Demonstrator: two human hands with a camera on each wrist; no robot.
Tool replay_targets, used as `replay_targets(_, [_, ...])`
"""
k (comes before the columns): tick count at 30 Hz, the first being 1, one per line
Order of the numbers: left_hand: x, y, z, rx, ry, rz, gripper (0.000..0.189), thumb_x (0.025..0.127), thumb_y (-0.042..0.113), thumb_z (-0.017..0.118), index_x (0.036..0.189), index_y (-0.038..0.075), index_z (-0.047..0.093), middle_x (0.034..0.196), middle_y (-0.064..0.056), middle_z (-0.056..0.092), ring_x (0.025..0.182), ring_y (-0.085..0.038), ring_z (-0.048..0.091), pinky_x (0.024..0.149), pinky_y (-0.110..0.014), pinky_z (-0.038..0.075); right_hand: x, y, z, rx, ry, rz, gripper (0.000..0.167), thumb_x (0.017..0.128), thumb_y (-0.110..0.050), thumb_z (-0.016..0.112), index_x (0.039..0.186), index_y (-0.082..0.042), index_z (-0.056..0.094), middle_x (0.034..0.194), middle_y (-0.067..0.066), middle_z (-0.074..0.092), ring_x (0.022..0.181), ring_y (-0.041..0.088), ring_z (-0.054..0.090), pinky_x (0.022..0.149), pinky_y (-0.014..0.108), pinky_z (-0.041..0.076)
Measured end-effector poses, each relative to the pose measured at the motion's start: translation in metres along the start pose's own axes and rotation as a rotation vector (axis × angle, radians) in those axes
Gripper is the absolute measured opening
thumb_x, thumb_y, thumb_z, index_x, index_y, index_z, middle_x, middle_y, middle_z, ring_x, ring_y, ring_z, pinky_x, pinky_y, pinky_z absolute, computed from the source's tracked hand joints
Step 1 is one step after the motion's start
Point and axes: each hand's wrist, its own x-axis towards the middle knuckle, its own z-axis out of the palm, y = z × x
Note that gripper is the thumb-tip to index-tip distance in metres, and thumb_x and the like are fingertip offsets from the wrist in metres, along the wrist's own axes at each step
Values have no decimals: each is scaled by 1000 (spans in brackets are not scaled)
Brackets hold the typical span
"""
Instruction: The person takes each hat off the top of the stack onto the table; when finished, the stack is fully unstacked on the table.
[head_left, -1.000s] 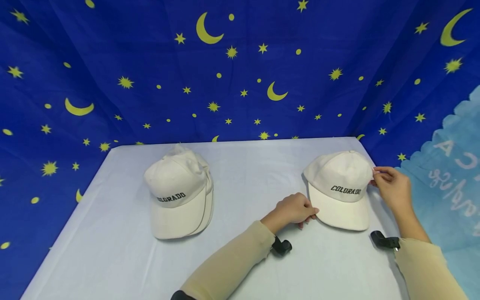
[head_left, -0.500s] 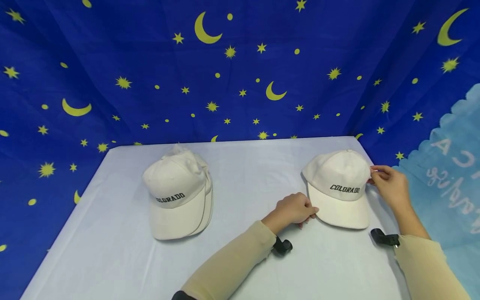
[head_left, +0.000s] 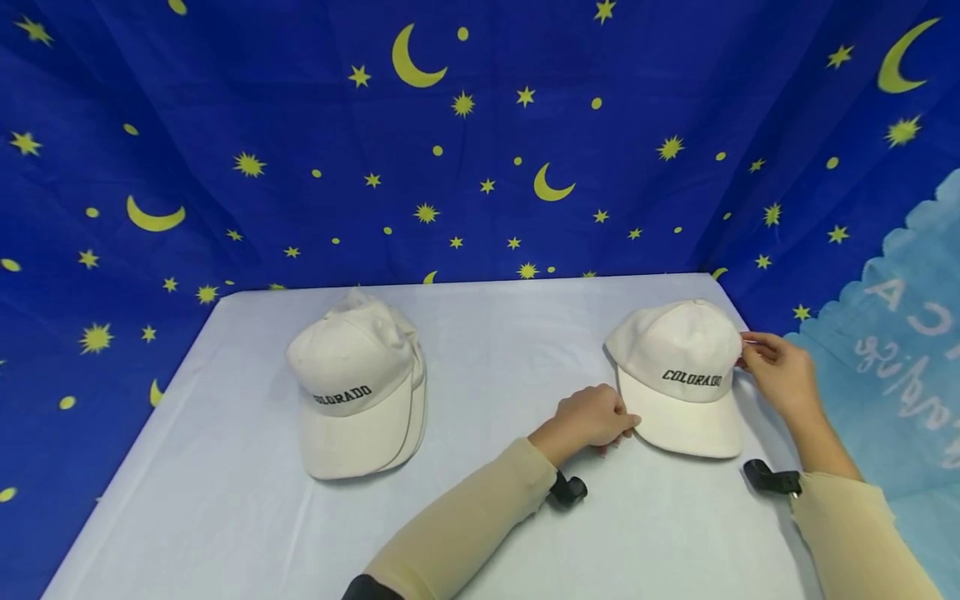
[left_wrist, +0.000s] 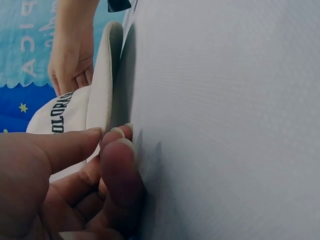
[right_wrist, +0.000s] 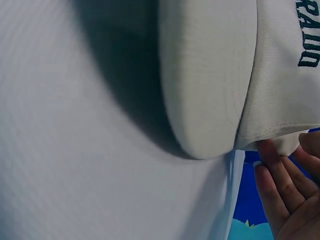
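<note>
A white baseball cap (head_left: 678, 358) with dark COLORADO lettering sits at the right of the table, brim toward me. My left hand (head_left: 594, 417) pinches the left edge of its brim between thumb and fingers, low by the tabletop. In the left wrist view the brim (left_wrist: 106, 80) rises edge-on beyond the fingertips. On the cap's other side my right hand (head_left: 783, 375) pinches the lower edge of the crown. The right wrist view has fingers (right_wrist: 272, 155) tucked under that edge, with the thumb on the outside.
Several similar white caps (head_left: 348, 367), one nested over another, stand at the left of the white-covered table (head_left: 225, 517). A blue cloth (head_left: 487, 150) with yellow moons and stars hangs behind. Light blue fabric (head_left: 892, 350) lies beyond the right edge.
</note>
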Motion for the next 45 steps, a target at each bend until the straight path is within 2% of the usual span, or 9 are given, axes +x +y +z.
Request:
replay_targets(9, [3,0,4,32,12,43,47,101,49,61,60,26,68,48,10,59,42,-8,55,66,-32,44,-3,1,-1,23,-26,17,47,107,-24,50,136,13,55,121,35,62,77,-22,52,67,7,50])
replay_targets(14, [3,1,5,49,23,57,47,100,49,61,59,26,67,47,10,57,41,-8,52,61,-31,43,-3,1,-2,19,-32,-2,47,107,-23,51,136,13,55,121,36,62,78,-23,52,67,5,48])
replay_targets(19, [3,3,6,45,15,74,46,100,50,61,60,27,66,47,10,55,46,-8,52,56,-30,42,-2,3,-2,-6,-39,-5,48,107,-25,51,137,13,55,123,36,62,80,-25,48,67,3,46])
replay_targets(28, [4,6,8,82,40,62,43,100,49,62,61,29,67,53,10,57,56,-9,53,62,-31,42,-1,6,-2,-41,-52,-16,49,106,-26,54,138,12,54,125,37,61,82,-25,44,69,0,42])
replay_targets(37, [6,5,8,99,54,63,42,99,48,63,61,30,67,59,11,57,59,-9,53,63,-31,41,-4,5,-4,-53,-41,-73,43,106,-21,56,133,12,57,123,37,62,81,-27,44,71,-1,39])
replay_targets(45, [1,4,8,80,52,73,42,99,49,63,62,29,66,58,10,55,58,-9,51,62,-31,41,-6,2,-5,-99,-38,-46,45,107,-27,54,133,8,59,126,34,62,85,-20,43,70,0,38])
